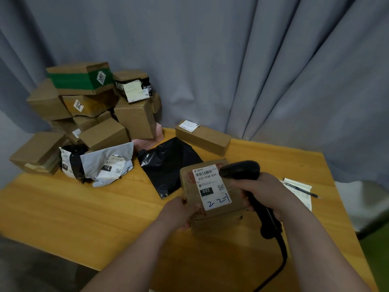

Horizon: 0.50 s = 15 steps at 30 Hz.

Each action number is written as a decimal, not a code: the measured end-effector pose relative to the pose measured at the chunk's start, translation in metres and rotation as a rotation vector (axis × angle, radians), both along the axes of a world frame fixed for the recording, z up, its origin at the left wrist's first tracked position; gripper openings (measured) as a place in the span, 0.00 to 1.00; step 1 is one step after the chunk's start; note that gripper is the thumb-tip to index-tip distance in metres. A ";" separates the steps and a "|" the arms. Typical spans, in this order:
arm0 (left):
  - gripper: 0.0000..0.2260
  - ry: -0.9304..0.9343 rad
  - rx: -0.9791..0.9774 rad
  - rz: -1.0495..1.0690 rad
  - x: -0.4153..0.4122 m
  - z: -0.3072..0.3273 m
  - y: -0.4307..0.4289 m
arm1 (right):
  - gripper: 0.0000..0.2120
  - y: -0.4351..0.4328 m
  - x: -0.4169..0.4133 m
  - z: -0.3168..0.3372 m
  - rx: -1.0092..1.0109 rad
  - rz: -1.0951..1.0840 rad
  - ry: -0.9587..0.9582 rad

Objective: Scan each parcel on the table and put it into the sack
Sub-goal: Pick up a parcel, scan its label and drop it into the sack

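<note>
The left hand [181, 213] grips the lower left edge of the labelled parcel [212, 192], its fingers curled round the box, holding it tilted, label up, low over the front right of the wooden surface [84, 207]. The right hand [267, 192] has its fingers wrapped round the handle of the black scanner [240, 169], whose head sits over the label's top right corner. A black plastic bag [168, 163] lies flat just behind the parcel. A pile of parcels [84, 106] occupies the far left corner

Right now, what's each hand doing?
Left hand: holds the parcel.
Right hand: grips the scanner.
</note>
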<state>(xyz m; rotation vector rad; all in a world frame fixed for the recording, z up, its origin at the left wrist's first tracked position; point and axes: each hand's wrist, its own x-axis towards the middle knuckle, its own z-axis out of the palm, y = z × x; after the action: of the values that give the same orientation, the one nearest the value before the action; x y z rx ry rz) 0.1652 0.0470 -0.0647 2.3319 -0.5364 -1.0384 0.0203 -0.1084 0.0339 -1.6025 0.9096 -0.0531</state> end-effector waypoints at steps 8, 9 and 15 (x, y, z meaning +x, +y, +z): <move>0.25 -0.002 0.014 -0.001 -0.001 0.002 -0.001 | 0.11 -0.001 -0.002 -0.004 0.009 -0.048 -0.029; 0.25 -0.001 0.013 0.001 -0.002 0.002 -0.001 | 0.11 -0.002 -0.002 -0.008 0.009 -0.083 -0.031; 0.25 0.048 -0.056 0.047 -0.009 0.002 0.004 | 0.12 -0.002 -0.002 -0.033 0.138 -0.177 0.002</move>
<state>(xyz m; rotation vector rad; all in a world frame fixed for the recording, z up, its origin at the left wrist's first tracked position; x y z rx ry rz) 0.1562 0.0513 -0.0627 2.2541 -0.4833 -1.0418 0.0187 -0.1107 0.0008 -1.3922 1.0331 -0.1101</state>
